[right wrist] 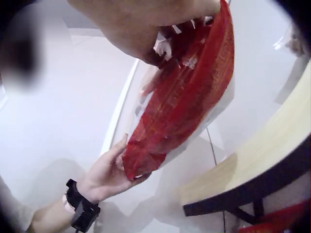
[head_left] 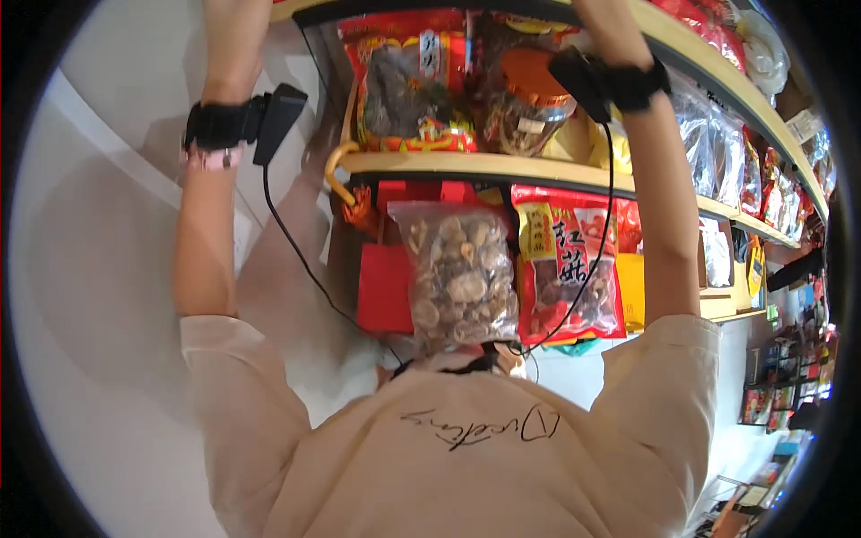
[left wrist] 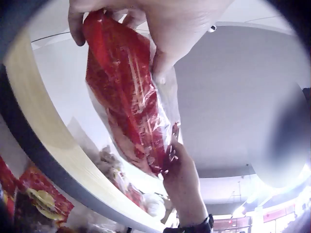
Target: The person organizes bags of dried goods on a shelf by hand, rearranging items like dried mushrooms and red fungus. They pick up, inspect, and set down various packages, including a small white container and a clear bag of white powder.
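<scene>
**While both arms are raised: red packet held at both ends above the top shelf**

As the person reaches overhead, both forearms run up out of the head view, so the hands themselves show only in the wrist views.

Item held: one red packet (left wrist: 129, 97) sealed in clear plastic film. It hangs in the air in front of and above the pale wooden top shelf (left wrist: 43, 141), not touching it, with a white wall and ceiling behind.

Left hand (left wrist: 160, 24): clamped on one end of the packet. The thumb sits on one side and the fingers (left wrist: 163, 63) curl round the other, film and packet pinched between them.

Right hand (left wrist: 182, 179): grips the opposite end. Its fingers (left wrist: 172, 145) are closed on the packet's corner, and the right wrist view shows crumpled film bunched in the grip.

Packet attitude: tilted, stretched lengthwise between the two hands.

Surroundings, head view: the shelf below carries a printed bag of dark dried goods (head_left: 408, 81) and a clear jar with an orange lid (head_left: 525, 99). Under that shelf stand a clear bag of dried mushrooms (head_left: 459, 278) and a red printed bag (head_left: 565, 269), side by side and touching. Further stocked shelves run off to the right.
</scene>
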A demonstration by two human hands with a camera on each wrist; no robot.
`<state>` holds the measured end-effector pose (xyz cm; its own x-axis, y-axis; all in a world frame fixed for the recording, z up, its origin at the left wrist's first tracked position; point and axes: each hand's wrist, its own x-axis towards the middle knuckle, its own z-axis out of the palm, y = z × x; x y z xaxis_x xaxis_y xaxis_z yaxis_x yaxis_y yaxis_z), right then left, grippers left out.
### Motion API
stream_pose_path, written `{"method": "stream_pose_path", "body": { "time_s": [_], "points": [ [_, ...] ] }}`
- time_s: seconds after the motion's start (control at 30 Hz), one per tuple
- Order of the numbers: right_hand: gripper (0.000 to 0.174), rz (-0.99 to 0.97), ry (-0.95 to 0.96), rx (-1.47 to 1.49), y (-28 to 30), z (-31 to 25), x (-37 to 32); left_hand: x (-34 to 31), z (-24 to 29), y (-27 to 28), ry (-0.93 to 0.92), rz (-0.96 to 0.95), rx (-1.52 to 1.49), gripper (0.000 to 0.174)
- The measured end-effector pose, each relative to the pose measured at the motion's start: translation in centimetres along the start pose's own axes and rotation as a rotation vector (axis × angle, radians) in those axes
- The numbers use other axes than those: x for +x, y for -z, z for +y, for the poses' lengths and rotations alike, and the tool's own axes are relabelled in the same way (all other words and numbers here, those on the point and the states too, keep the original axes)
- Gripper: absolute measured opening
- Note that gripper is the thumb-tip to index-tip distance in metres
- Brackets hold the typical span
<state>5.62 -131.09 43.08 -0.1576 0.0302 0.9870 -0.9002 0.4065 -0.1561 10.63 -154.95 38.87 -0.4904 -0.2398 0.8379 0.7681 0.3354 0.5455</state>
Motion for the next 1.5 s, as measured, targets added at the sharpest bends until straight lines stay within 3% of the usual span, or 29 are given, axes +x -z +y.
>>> {"method": "stream_pose_path", "body": {
  "time_s": [0.07, 0.13, 0.17, 0.2, 0.23, 0.27, 0.33, 0.37, 0.4, 0.5, 0.57, 0.63, 0.8, 1.3, 1.5],
  "points": [
    [0.026, -0.192, -0.121, 0.232, 2.6, -2.1, -2.9, -3.0, -0.4, 1.7, 0.039, 0.117, 0.127, 0.051],
    [0.034, -0.249, -0.273, 0.227, 5.0, -3.1, -6.7, -7.9, 2.2, 1.7, 0.165, -0.052, 0.143, 0.051],
    [0.039, -0.277, -0.349, 0.222, 6.2, -3.6, -8.7, -10.3, 2.8, 1.4, 0.215, -0.026, 0.041, 0.050],
    [0.032, -0.201, -0.237, 0.262, 6.6, -4.1, -10.7, -12.6, 2.9, 1.3, 0.263, -0.004, -0.064, 0.049],
    [0.034, -0.364, -0.141, 0.000, 8.2, -4.6, -12.2, -15.1, 2.2, 1.8, 0.311, -0.048, -0.084, 0.051],
    [0.036, -0.423, -0.047, -0.031, 9.3, -4.7, -14.1, -17.9, 1.1, 2.6, 0.360, -0.084, -0.106, 0.053],
    [0.048, -0.545, -0.220, -0.001, 10.5, -5.0, -18.4, -22.8, -1.2, 4.0, 0.334, -0.225, 0.212, 0.059],
    [0.050, -0.590, -0.148, -0.015, 10.9, -4.7, -20.6, -25.0, -1.5, 4.1, 0.390, -0.261, 0.199, 0.061],
    [0.051, -0.620, -0.223, 0.051, 11.2, -4.7, -22.8, -27.2, -1.8, 4.2, 0.442, -0.299, 0.187, 0.063],
    [0.053, -0.781, -0.199, 0.044, 12.0, -4.7, -27.5, -33.4, -2.8, 4.9, 0.703, -0.287, 0.173, 0.067],
    [0.054, -0.854, -0.275, 0.077, 12.3, -4.4, -30.1, -35.8, -2.7, 5.0, 0.735, -0.294, 0.191, 0.067],
    [0.055, -0.883, -0.363, 0.074, 12.3, -4.3, -32.7, -39.1, -4.4, 5.2, 0.937, -0.314, 0.209, 0.066],
    [0.050, -0.806, -0.532, -0.018, 12.0, -5.2, -36.9, -41.1, -5.7, 3.7, 0.930, -0.264, 0.188, 0.064],
    [0.051, -0.828, -0.525, 0.004, 10.9, -6.6, -37.8, -41.8, -5.1, 5.6, 0.919, -0.216, 0.253, 0.061],
    [0.051, -0.915, -0.589, 0.122, 7.6, -7.9, -37.2, -42.4, -5.8, 9.9, 0.995, -0.233, 0.269, 0.059]
  ]
}}
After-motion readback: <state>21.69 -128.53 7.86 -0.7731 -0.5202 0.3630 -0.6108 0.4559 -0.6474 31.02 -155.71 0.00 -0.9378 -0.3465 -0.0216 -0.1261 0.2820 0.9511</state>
